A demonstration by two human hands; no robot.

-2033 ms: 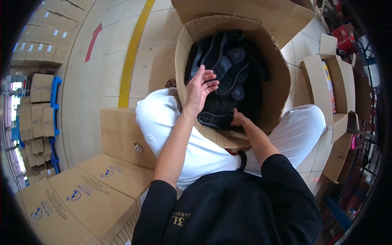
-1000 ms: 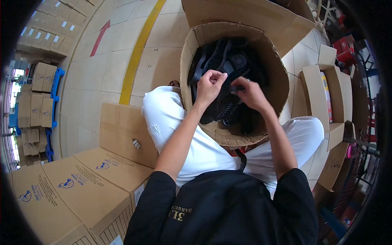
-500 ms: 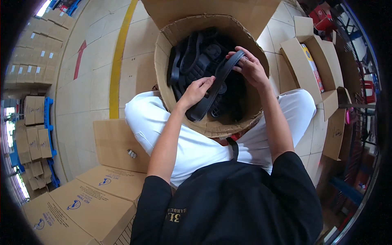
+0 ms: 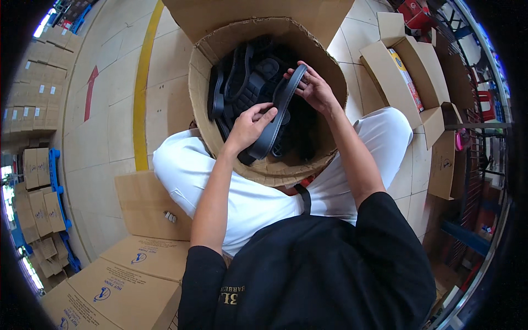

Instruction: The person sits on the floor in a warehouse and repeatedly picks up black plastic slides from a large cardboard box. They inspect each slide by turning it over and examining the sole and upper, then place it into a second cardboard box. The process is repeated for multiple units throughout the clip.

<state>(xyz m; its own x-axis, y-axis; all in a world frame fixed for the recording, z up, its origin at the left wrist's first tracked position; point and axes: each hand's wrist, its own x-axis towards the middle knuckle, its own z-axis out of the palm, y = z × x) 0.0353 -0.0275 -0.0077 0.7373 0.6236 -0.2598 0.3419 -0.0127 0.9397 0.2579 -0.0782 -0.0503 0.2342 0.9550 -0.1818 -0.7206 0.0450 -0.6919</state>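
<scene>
A black shoe sole (image 4: 268,135) is held at a slant over the round-cut cardboard box (image 4: 199,110) between my knees. Around the sole's middle, my left hand (image 4: 250,127) is closed with its thumb against the near edge. My right hand (image 4: 316,92) grips the far end, its fingers partly behind the sole. Inside the box lie several more black soles (image 4: 250,82), one with a quilted pattern on its face. Deeper ones are dark and hard to make out.
Printed cardboard cartons (image 4: 132,280) stand at my lower left, with a small object (image 4: 170,216) on a flap. To the right is an open carton (image 4: 410,71) holding a colourful package. A yellow line (image 4: 141,99) crosses the tiled floor. Racks (image 4: 467,214) line the right side.
The whole view has shifted a little, so the box and hands appear further left. The sole is turned slightly, showing more of its broad side; both hands keep hold of it.
</scene>
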